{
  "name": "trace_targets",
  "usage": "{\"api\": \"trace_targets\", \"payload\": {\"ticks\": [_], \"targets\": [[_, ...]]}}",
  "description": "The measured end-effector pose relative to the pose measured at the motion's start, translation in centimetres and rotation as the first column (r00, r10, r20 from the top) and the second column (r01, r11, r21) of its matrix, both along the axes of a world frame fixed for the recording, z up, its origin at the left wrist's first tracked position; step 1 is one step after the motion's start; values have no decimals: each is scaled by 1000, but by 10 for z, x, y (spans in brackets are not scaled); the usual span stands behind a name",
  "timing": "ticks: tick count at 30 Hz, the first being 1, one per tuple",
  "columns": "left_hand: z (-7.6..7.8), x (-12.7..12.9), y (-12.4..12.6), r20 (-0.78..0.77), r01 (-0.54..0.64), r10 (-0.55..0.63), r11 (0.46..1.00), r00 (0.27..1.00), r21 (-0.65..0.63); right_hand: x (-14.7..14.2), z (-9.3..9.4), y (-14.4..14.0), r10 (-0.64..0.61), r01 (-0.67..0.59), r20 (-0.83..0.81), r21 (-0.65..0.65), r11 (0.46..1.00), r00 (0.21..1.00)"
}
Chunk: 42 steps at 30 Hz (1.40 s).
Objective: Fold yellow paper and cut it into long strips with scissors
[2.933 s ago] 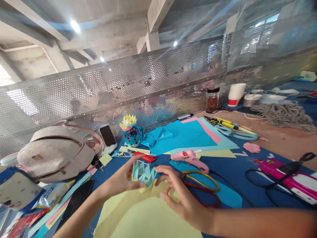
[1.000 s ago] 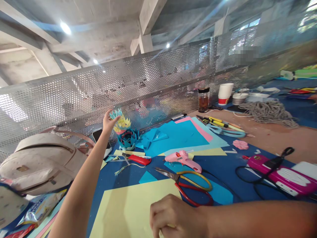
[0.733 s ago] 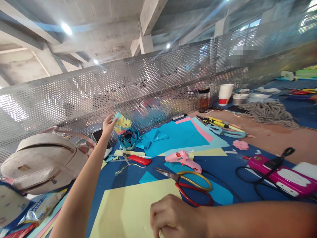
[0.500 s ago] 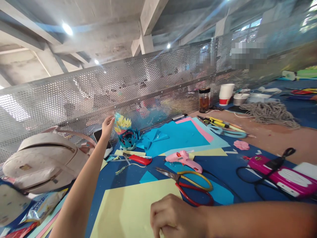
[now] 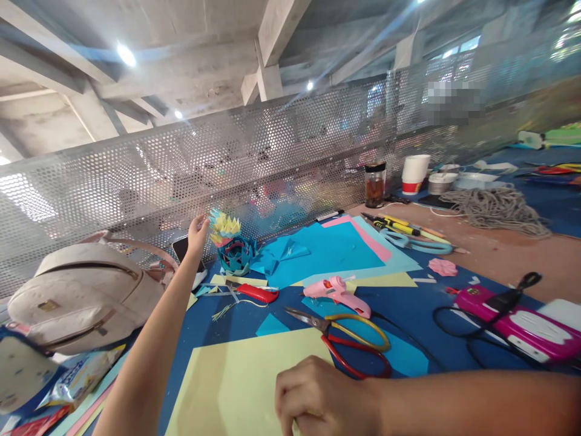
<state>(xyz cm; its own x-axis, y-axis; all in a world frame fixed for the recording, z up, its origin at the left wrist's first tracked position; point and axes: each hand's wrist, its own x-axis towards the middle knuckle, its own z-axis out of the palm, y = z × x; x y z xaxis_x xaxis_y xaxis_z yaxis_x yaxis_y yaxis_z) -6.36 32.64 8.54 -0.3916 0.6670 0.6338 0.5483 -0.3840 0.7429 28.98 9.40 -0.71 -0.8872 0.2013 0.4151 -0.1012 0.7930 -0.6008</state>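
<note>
Head camera showed the left hand [image 5: 198, 231] spread beside the paper flower [image 5: 231, 242]; a nudge could topple it. Right hand [image 5: 318, 396] lay fisted on yellow paper [image 5: 236, 387].

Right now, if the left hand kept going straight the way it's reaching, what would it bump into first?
Most likely the paper flower: the left hand is stretched out with its fingertips right at the spiky yellow and blue top. Whether they already touch is hard to tell. Behind the flower stands the perforated metal screen.
</note>
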Motion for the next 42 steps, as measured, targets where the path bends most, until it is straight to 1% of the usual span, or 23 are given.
{"api": "trace_targets", "payload": {"ticks": [4,10,14,17,19,22,24,25,27,28,29,30,31,32,33,34,36,38,40,42], "targets": [[-6,1,-2,24,2,-3,1000,1000,3,0,0,0,-8,8,22,1,1000,1000],[-18,4,-9,106,-35,37,999,994,-24,0,-1,-1,-15,15,-21,-8,1000,1000],[-25,10,-18,121,-31,37,998,992,-53,0,0,-1,-7,7,27,-9,1000,1000],[-27,16,-28,122,-34,41,997,992,-66,-1,1,-1,2,-2,7,-22,1000,1000],[-26,22,-38,117,-45,51,998,992,-52,-1,1,-1,3,-3,1,-19,1000,1000],[-17,35,-64,80,-69,66,997,995,29,-1,1,-2,-9,9,16,0,1000,1000],[-8,45,-90,17,-65,63,993,998,100,-1,-1,-2,-19,18,23,14,1000,1000],[-4,49,-105,-26,-44,47,993,999,112,-2,-3,-1,-17,16,21,22,1000,1000],[3,55,-139,-121,32,-24,997,992,70,-2,-7,1,7,-8,10,50,999,1000],[4,57,-156,-172,86,-83,996,981,9,-3,-9,2,25,-26,4,72,997,1000],[3,58,-173,-227,151,-166,985,960,-83,-3,-10,3,46,-45,-3,98,994,999],[0,57,-189,-268,206,-251,961,930,-184,-4,-12,3,64,-62,-11,124,990,998],[-4,56,-204,-306,256,-356,911,883,-323,-4,-13,3,77,-73,-20,147,986,997],[-11,53,-217,-345,257,-491,800,800,-542,-5,-13,2,84,-78,-30,167,983,996],[-19,50,-230,-366,191,-526,733,768,-653,-5,-13,1,87,-79,-37,182,980,996],[-28,46,-240,-386,126,-523,701,760,-702,-5,-12,0,89,-80,-40,193,978,995],[-44,37,-256,-416,41,-519,660,747,-750,-5,-9,-3,90,-81,-32,217,973,995],[-55,28,-265,-417,14,-529,630,739,-776,-3,-2,-6,96,-93,0,249,964,995],[-60,19,-269,-403,18,-552,604,730,-797,1,9,-7,90,-100,47,289,952,995],[-61,13,-269,-390,28,-573,587,721,-809,9,24,-7,63,-93,99,332,939,993]]}}
